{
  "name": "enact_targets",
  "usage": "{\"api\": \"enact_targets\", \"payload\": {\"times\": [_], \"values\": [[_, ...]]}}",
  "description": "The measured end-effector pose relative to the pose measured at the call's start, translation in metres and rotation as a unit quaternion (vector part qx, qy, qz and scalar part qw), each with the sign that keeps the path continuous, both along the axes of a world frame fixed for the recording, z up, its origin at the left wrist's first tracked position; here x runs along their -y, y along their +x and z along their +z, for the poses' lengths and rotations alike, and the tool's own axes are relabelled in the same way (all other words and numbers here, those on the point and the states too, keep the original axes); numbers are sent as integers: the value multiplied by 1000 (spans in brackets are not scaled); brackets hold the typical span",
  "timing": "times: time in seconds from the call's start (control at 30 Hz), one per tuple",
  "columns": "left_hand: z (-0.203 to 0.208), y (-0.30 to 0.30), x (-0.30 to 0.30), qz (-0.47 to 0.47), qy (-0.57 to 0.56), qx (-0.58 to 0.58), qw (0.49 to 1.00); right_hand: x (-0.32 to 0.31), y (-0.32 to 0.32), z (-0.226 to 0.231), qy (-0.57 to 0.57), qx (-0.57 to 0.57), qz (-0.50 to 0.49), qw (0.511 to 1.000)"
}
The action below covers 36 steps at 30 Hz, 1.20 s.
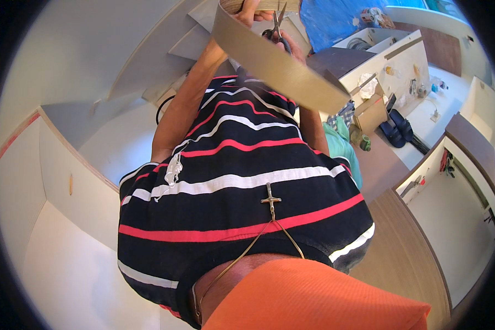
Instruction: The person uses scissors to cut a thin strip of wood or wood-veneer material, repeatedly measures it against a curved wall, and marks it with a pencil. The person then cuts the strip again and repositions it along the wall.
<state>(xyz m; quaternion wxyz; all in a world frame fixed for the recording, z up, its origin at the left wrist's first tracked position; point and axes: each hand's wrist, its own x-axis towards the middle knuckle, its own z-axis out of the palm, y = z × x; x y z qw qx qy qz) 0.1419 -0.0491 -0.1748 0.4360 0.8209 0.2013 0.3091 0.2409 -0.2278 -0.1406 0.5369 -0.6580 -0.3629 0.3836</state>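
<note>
A long, wood-toned strip of edge banding (275,63) loops from the top of the view down to the right, passing in front of my forearms. My left hand (251,12) is closed at the strip's upper part, near the top edge of the picture. Just to its right, my right hand (296,48) grips a pair of scissors (278,30) with dark handles. The scissor blades are slightly parted and point up, beside the fingers of my left hand. Part of my right hand and forearm is hidden behind the strip.
Pale panels (190,41) lean at the upper left. At right are a cardboard box (370,114), a green bottle (364,143), dark sandals (396,127) and a teal cloth (342,148). An open white cabinet carcass (451,203) holds some tools. Blue sheeting (330,22) lies at the back.
</note>
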Motion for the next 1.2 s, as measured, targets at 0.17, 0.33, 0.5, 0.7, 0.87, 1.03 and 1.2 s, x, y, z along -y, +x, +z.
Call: {"api": "enact_targets", "payload": {"times": [0.17, 0.33, 0.5, 0.7, 0.87, 1.03, 1.2], "values": [[7, 8, -9, 29, -288, -76, 954, -6, -3, 6, 24, 45, 44, 998], [8, 0, -7, 68, 160, 106, 979, -14, 0, 0, -26, 5, 18, 999], [37, -7, 5, 63, -66, 12, 996, -15, 1, -1, -16, -77, 28, 997], [69, -14, 1, 27, -89, 9, 996, -18, 5, 2, 32, -91, 53, 994], [63, -6, 3, 28, -174, 28, 984, -18, 5, 4, 28, -95, 59, 993], [62, -8, 2, 39, -202, -45, 978, -20, 7, 6, 38, -93, 63, 993], [64, -11, 7, 23, -60, 6, 998, -21, 5, 6, 60, -102, 58, 991]]}}
